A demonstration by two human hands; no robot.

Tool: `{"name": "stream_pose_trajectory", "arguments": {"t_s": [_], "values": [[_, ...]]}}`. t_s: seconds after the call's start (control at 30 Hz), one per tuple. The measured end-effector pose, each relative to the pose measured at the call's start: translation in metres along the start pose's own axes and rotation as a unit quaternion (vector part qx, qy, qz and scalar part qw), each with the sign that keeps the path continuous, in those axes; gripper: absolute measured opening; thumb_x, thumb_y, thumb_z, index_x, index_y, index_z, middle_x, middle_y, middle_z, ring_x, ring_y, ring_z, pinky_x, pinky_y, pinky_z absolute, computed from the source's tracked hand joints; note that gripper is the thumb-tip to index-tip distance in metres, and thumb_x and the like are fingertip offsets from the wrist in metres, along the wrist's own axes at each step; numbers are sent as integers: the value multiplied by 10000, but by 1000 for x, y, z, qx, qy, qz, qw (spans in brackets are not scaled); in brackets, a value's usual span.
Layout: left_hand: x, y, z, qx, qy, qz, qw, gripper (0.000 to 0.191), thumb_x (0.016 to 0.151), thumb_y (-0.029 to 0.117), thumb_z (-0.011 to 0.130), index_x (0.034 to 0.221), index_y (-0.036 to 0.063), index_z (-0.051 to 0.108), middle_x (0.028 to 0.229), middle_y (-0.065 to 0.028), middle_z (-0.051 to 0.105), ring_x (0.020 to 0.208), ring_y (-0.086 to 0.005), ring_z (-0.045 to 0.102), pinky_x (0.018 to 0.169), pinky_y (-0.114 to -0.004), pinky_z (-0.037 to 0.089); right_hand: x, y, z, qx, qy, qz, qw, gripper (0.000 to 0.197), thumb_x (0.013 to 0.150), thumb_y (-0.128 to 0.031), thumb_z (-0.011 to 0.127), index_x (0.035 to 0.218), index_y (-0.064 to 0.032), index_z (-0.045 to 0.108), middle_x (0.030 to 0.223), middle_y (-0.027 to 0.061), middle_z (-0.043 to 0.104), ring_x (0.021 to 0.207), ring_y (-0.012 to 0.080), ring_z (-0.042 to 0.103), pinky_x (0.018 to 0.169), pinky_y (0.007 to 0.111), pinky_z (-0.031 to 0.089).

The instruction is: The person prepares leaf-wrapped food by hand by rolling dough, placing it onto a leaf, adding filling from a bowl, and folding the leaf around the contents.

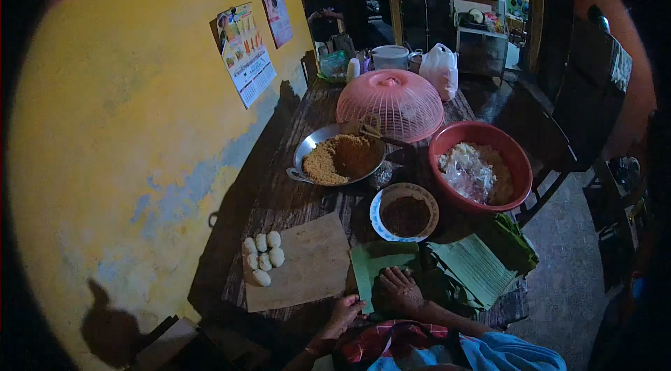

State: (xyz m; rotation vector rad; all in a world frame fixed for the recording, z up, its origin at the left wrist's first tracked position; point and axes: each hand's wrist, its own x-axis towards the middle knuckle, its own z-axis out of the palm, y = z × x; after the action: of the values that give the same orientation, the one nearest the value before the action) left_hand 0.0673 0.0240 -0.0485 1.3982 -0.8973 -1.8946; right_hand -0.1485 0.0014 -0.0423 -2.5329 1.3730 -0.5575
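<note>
A piece of green banana leaf (386, 258) lies at the table's near edge. My left hand (347, 312) pinches its lower left corner between thumb and fingers. Flat on the same leaf rests my right hand (402, 288), fingers slightly spread. Just to the right are a stack of cut leaf pieces (474, 268) and more folded leaves (511, 245). Several pale, oval dough pieces (263, 261) sit on the left of a brown paper sheet (306, 266). Beyond the leaf stands a white bowl with a blue patterned rim (376, 216), holding a dark brown filling (406, 216).
A metal wok (317, 140) holds brown crumbly food and a ladle (385, 137). A red basin (443, 140) contains a pale mass under clear plastic. Behind are a pink mesh food cover (390, 103) and a white plastic bag (441, 72). Another person (323, 11) stands near the doorway.
</note>
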Motion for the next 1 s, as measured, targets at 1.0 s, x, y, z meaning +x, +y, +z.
{"name": "stream_pose_trajectory", "arguments": {"t_s": [1.0], "values": [[8,-5,2,98,57,29,993,226,875,205,557,860,-16,598,657,-62,603,516,-130,581,431,-252,453,43,28,13,50,44,34,997,582,880,-356,468,1316,1,323,1350,212,357,1282,346,300,1044,515,215]]}}
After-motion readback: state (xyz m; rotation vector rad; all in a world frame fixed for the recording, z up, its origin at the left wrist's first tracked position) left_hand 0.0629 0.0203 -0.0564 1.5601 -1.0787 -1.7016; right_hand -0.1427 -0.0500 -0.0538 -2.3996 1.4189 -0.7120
